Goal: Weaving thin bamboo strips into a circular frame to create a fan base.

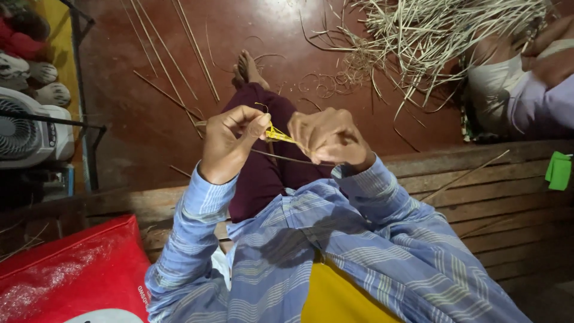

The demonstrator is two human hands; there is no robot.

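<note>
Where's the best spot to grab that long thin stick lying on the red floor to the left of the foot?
Grip the long thin stick near its middle, coming from above with fingertips pinching across its width. It lies flat and slanted on the red floor, its middle apart from the neighbouring sticks, so it should probably lift level there.

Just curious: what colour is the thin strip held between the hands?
Yellow strip, seen best in the head view.
</note>
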